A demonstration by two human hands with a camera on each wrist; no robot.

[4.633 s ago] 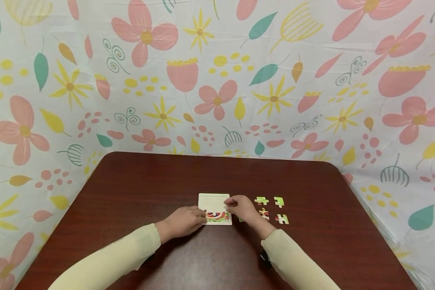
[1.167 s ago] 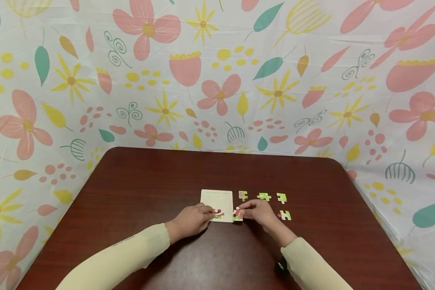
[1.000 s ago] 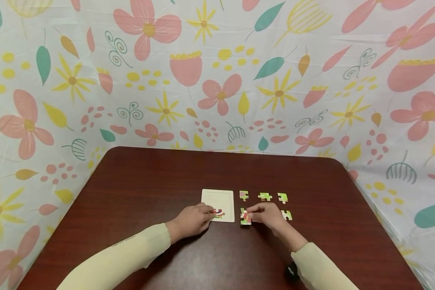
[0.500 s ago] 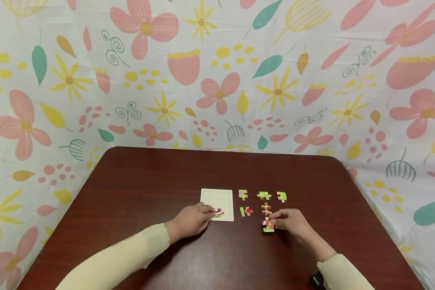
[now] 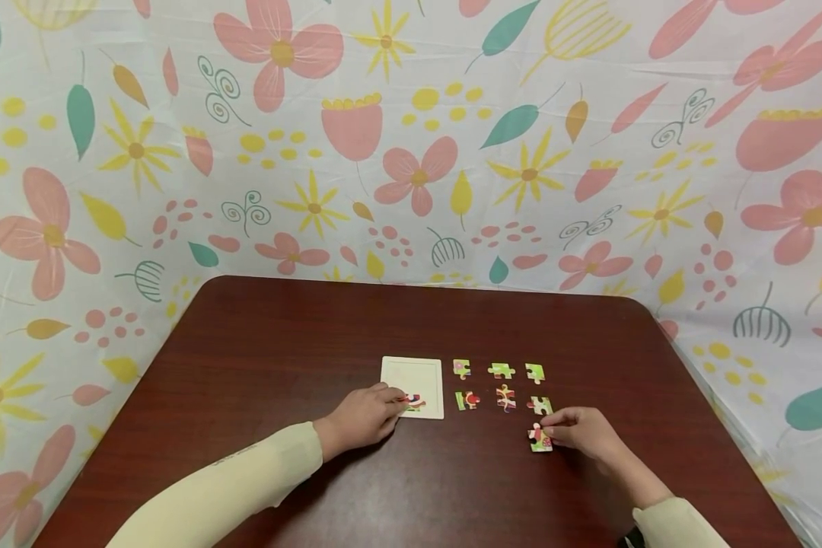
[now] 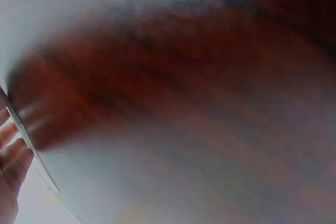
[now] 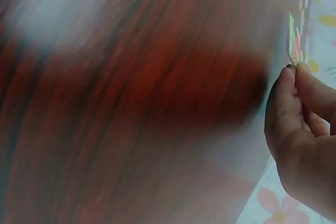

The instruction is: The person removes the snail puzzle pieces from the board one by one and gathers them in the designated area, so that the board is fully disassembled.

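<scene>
My left hand [image 5: 363, 415] holds the lower left edge of a pale square puzzle tray [image 5: 412, 373], its fingertips over the rim. Beside those fingertips, a red, white and green jigsaw piece [image 5: 414, 402] shows in the tray, partly hidden by the hand. Off to the right, my right hand [image 5: 584, 432] pinches another red, white and green jigsaw piece [image 5: 540, 439] between thumb and fingers, just in front of the lying pieces. The right wrist view shows this pinched piece [image 7: 294, 43] nearly edge-on.
Right of the tray lie several pieces in two rows: a back row with a green piece [image 5: 501, 371] in its middle, and a front row with a red and yellow piece [image 5: 506, 398] in its middle. The brown table [image 5: 301, 342] meets a flower-printed cloth [image 5: 411, 114] behind.
Earlier, coloured pieces spanned the tray's front; now one shows there. My right hand has carried a piece from the tray's right edge rightward, past the other pieces. My left hand stays at the tray.
</scene>
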